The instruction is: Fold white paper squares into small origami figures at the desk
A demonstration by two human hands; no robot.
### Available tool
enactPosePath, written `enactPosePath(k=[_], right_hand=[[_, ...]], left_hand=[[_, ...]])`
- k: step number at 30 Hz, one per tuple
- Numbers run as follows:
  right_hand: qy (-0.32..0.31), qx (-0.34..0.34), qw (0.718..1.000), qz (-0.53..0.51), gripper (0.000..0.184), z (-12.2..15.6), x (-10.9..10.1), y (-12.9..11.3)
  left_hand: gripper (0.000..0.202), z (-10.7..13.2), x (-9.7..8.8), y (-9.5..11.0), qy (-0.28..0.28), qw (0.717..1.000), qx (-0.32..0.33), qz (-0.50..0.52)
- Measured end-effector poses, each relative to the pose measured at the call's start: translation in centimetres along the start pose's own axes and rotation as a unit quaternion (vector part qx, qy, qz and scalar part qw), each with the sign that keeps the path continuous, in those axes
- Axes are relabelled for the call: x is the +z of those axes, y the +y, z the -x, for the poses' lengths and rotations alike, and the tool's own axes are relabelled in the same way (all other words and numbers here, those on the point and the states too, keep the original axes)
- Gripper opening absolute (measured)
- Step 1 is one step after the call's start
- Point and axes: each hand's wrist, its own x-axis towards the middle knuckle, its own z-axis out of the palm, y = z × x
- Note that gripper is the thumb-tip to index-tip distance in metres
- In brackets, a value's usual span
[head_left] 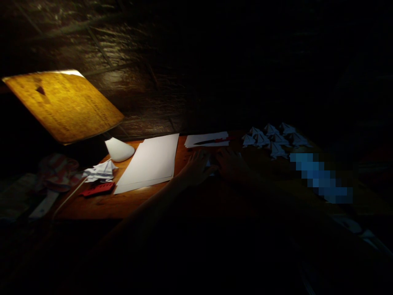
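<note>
The scene is very dark, lit only at the left of a wooden table. My left hand lies on the table with its fingers spread flat, beside a small pale piece of paper that sits between my two hands. My right hand rests just to the right of it in shadow, fingers also laid out on the table. A stack of white sheets lies left of my left hand. Several folded paper figures sit in a cluster at the far right.
A lamp shade hangs over the table's left. Under it are a white cone-shaped object, a crumpled folded paper and a red flat tool. A red-handled knife lies on a white sheet farther back.
</note>
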Motion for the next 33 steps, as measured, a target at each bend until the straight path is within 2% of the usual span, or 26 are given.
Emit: enactPosePath(k=[7, 12, 15, 25, 33], right_hand=[[0.012, 0.004, 1.000, 0.019, 0.046, -0.3, -0.5, -0.2], [0.020, 0.021, 0.999, 0.028, 0.053, -0.1, -1.3, 0.0], [0.020, 0.024, 0.999, 0.038, 0.046, 0.0, -1.6, 0.3], [0.059, 0.076, 0.994, 0.052, 0.037, 0.2, -1.2, 1.2], [0.057, 0.152, 0.984, 0.073, 0.036, 0.5, -1.9, 1.6]], left_hand=[[0.039, 0.0, -0.6, 0.3, 0.006, 1.000, 0.002, 0.001], [0.034, -0.1, -0.9, 0.4, 0.006, 1.000, -0.004, 0.016], [0.032, -0.1, -1.0, 0.3, 0.008, 1.000, -0.011, 0.010], [0.032, 0.2, -1.3, -0.5, 0.023, 0.998, -0.028, -0.051], [0.036, 0.5, -1.9, -0.8, 0.036, 0.988, -0.065, -0.137]])
